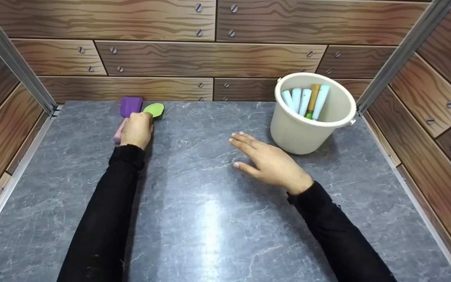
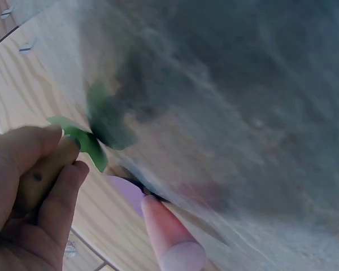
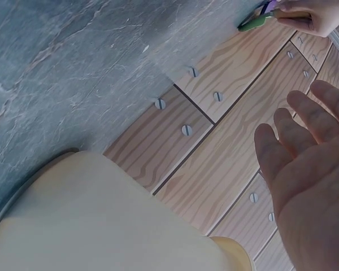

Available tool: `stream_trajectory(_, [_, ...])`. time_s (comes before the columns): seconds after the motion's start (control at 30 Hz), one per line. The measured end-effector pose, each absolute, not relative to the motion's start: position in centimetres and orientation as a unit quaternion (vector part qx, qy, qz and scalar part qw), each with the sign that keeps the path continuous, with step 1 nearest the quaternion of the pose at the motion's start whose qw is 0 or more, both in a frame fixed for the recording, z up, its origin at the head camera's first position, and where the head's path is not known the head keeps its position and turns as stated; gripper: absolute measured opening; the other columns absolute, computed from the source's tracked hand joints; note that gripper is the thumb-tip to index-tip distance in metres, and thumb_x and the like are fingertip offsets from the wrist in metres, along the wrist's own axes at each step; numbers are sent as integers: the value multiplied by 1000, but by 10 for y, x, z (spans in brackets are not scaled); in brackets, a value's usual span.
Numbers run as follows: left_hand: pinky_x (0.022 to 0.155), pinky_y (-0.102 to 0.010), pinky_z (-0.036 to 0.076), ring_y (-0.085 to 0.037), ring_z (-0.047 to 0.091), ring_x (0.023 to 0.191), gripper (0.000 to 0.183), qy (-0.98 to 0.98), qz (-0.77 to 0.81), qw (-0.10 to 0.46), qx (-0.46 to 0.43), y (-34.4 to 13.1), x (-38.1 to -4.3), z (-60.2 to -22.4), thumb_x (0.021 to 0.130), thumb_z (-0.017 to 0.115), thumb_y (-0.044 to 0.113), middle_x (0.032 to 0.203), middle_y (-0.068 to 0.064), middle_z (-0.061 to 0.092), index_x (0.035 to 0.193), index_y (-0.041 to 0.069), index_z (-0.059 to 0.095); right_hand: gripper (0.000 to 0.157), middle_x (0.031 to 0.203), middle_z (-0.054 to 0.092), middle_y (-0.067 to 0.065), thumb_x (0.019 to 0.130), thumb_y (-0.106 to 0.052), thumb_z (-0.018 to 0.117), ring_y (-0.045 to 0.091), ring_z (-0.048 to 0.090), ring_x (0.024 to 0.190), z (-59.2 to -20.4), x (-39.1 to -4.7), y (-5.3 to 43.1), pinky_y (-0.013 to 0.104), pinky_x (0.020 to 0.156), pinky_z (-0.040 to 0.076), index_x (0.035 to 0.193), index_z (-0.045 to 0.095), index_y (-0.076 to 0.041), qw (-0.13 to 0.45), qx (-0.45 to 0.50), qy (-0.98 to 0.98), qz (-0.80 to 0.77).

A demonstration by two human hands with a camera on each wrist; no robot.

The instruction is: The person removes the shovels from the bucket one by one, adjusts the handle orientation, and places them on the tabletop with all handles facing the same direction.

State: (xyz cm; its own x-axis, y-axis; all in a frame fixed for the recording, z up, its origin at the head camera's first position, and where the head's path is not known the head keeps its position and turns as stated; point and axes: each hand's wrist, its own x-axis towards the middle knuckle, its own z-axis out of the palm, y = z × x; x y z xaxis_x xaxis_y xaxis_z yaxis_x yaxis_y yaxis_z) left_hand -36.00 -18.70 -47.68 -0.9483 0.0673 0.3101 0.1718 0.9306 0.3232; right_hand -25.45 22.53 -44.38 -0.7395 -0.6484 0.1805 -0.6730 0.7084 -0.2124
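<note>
My left hand grips the brown wooden handle of a green-headed spoon near the back left of the table. The spoon's green head extends beyond the fingers, close to the tabletop. Beside that hand lies a spatula with a purple head and a pink handle, partly hidden by the hand in the head view. With fingers straight and thumb apart, my right hand hovers over the table, holding nothing. A white bucket stands just beyond it.
Inside the bucket, several light blue handles and a brown handle point upward. Wood-patterned panels wall the grey marbled table at the back and sides. Metal posts rise at the back corners.
</note>
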Motion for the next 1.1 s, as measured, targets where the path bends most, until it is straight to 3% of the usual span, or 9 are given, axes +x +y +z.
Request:
stream_trajectory(0.27, [93, -75, 65, -61, 82, 102, 14, -975, -170, 127, -69, -190, -362, -486, 101, 67, -5, 108, -38, 83, 91, -9, 76, 72, 185, 51, 16, 120, -48, 67, 39, 48, 174, -445, -255, 225, 60, 142, 47, 179, 50, -11, 51, 366, -919, 134])
stream_trajectory(0.37, [88, -77, 66, -61, 82, 96, 15, -973, -170, 139, -71, -196, -378, -506, 98, 67, -4, 104, -39, 83, 87, -8, 76, 73, 185, 52, 17, 120, -48, 67, 39, 48, 174, -445, -255, 225, 61, 142, 46, 179, 49, -10, 49, 367, -919, 135])
stream_trajectory(0.53, [89, -77, 68, -63, 81, 97, 17, -978, -152, 130, -59, -204, -407, -536, 99, 66, -1, 108, -41, 82, 93, -11, 78, 74, 185, 51, 17, 120, -50, 66, 38, 47, 175, -444, -255, 225, 61, 143, 45, 180, 48, -10, 44, 368, -919, 135])
stream_trajectory(0.67, [90, -76, 69, -64, 81, 100, 19, -981, -141, 116, -58, -203, -414, -539, 101, 64, -1, 111, -42, 81, 98, -13, 79, 74, 186, 50, 16, 121, -53, 63, 37, 46, 176, -444, -255, 225, 59, 144, 44, 180, 48, -11, 38, 366, -920, 134])
stream_trajectory(0.9, [95, -77, 68, -66, 81, 106, 23, -983, -159, 81, -52, -193, -395, -514, 106, 63, 0, 116, -45, 80, 106, -18, 78, 74, 186, 50, 14, 120, -51, 65, 36, 46, 176, -444, -254, 224, 58, 144, 44, 180, 47, -11, 33, 362, -921, 138])
stream_trajectory(1.1, [92, -77, 68, -64, 81, 105, 24, -980, -158, 99, -76, -198, -398, -521, 107, 67, 7, 113, -43, 80, 106, -15, 76, 74, 186, 50, 14, 120, -51, 66, 36, 47, 176, -442, -254, 226, 58, 144, 44, 180, 48, -12, 33, 357, -923, 141])
